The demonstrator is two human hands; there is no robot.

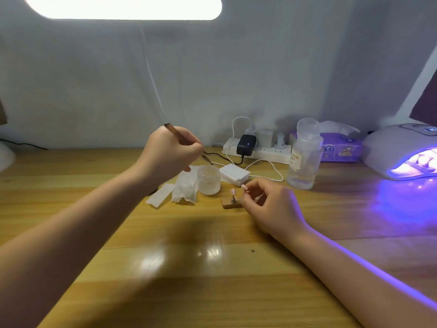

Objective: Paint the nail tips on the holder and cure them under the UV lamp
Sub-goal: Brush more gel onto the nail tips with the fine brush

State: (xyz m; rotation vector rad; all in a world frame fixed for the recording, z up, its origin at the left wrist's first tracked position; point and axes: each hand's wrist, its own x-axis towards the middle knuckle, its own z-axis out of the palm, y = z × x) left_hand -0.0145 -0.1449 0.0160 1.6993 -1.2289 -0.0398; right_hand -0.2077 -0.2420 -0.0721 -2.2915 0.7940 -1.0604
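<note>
- While the left hand (169,153) pinches the brush (186,144) over the frosted jar (208,179), load sparingly.
- Right hand (267,204), fingers curled, grips the holder (233,202) beside the jar; steady its nail tip (233,192).

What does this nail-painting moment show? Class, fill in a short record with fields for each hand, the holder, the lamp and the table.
Left hand: grips brush, tip at the frosted jar
Right hand: fingers curled beside holder; grip unclear
Holder: one pink nail tip upright on it
UV lamp: lit violet, far right
Table: wood, also bottle, tissue
</note>
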